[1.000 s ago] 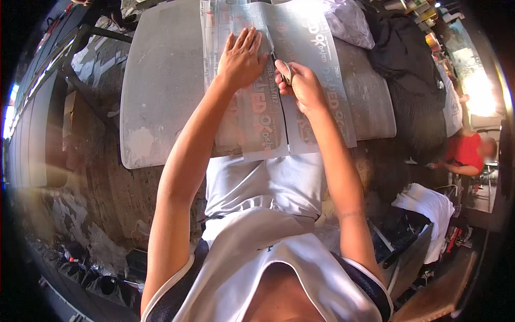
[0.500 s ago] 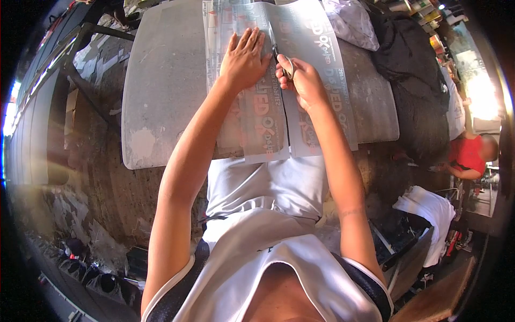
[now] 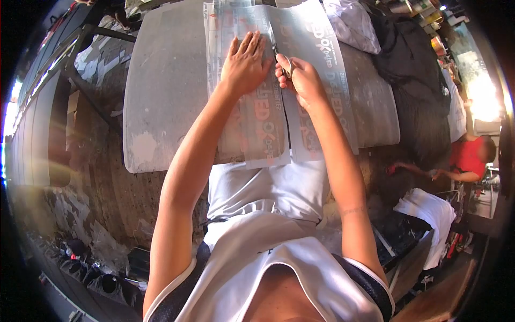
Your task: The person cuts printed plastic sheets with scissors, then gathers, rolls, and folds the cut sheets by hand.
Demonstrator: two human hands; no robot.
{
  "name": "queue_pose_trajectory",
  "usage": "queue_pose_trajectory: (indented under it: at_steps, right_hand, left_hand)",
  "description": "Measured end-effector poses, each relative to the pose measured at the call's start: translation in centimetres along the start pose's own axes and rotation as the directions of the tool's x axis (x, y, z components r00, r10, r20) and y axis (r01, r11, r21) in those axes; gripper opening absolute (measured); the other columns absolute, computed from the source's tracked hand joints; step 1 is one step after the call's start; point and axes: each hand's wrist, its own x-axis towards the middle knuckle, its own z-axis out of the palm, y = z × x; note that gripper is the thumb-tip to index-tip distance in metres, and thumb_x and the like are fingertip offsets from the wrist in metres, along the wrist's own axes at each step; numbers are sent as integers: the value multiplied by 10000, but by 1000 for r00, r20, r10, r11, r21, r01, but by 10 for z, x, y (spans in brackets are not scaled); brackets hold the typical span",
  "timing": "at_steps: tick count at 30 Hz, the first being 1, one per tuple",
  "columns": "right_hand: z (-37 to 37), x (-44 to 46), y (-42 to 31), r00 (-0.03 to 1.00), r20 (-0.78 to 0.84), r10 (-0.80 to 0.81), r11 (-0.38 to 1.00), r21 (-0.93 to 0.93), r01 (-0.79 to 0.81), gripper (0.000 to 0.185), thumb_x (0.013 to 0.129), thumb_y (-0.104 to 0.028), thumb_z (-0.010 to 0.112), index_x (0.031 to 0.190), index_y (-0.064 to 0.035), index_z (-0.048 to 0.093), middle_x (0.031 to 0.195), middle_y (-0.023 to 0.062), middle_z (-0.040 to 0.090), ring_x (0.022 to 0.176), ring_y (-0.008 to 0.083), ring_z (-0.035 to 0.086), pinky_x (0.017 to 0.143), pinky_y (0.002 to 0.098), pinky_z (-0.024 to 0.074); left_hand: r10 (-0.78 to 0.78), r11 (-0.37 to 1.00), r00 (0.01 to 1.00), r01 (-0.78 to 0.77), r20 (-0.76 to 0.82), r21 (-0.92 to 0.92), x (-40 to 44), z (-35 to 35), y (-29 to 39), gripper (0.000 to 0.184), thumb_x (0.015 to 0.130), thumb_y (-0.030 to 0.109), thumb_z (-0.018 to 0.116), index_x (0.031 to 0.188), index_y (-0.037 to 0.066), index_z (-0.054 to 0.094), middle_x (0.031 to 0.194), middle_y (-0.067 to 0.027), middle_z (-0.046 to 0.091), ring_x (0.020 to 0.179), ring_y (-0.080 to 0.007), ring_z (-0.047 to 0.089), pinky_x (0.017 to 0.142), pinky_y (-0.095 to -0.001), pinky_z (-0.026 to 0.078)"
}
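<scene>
The right hand is closed around the handles of a pair of scissors, a touch farther up the printed translucent plastic sheet than a second ago. A narrow dark slit runs from the scissors to the sheet's near edge. The left hand, spread flat with its palm down, presses the sheet onto the grey worktop, as before. At the right, a person in a red shirt now has both forearms reaching forward.
</scene>
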Motion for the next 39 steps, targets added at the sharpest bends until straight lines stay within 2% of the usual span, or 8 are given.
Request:
queue_pose_trajectory:
  at_steps: [5,12,19,24,33,35,39]
  right_hand:
    - [-1,7,-1,1000,0,-19,1000,12,19,362,984,-386,731,895,-45,647,750,14,643,598,83,590,576,238,510]
    - [0,13,-2,1000,14,-13,1000,16,12,321,996,-346,723,920,-41,658,773,2,626,624,68,563,579,223,483]
    - [3,22,-5,999,-5,-54,999,-6,54,359,991,-356,726,887,-22,646,748,34,649,587,94,588,571,247,509]
    - [2,30,-5,998,14,-56,998,11,56,366,990,-369,725,889,-27,645,746,31,648,589,92,589,570,249,512]
    - [1,42,-7,998,17,-54,999,4,54,362,986,-380,728,885,-43,644,745,21,645,591,86,584,570,245,511]
    - [1,44,-7,998,30,-62,998,4,62,361,986,-380,729,883,-45,644,745,20,644,590,84,582,569,245,509]
    - [3,46,-12,999,20,-37,999,6,37,338,994,-361,722,895,-46,648,760,11,631,608,81,571,581,236,499]
  left_hand:
    - [3,1000,1000,-3,0,-21,0,-2,0,626,1072,422,417,1561,31,415,1654,-134,365,1558,-280,284,1280,-496,172]
    - [10,999,1000,-10,-21,-38,0,2,-2,646,1057,447,431,1548,27,433,1646,-149,375,1550,-288,302,1275,-508,184]
    - [16,1000,1000,-16,-20,-20,-1,-3,-1,634,1062,420,433,1553,20,418,1647,-150,372,1551,-295,297,1273,-507,187]
    - [8,999,1000,-7,14,-34,-2,-8,1,618,1058,381,448,1560,22,406,1651,-152,362,1554,-298,290,1270,-505,197]
    - [10,998,1000,-10,-9,-57,-3,-6,1,653,1044,426,444,1549,13,420,1641,-163,378,1550,-300,297,1276,-512,180]
    - [1,999,1000,-2,-18,-53,-3,-7,1,619,1038,374,487,1548,29,423,1636,-149,388,1549,-296,302,1267,-511,204]
    - [0,999,1000,0,-12,-54,-3,-9,2,623,1035,380,492,1545,29,425,1637,-146,387,1547,-294,306,1266,-513,204]
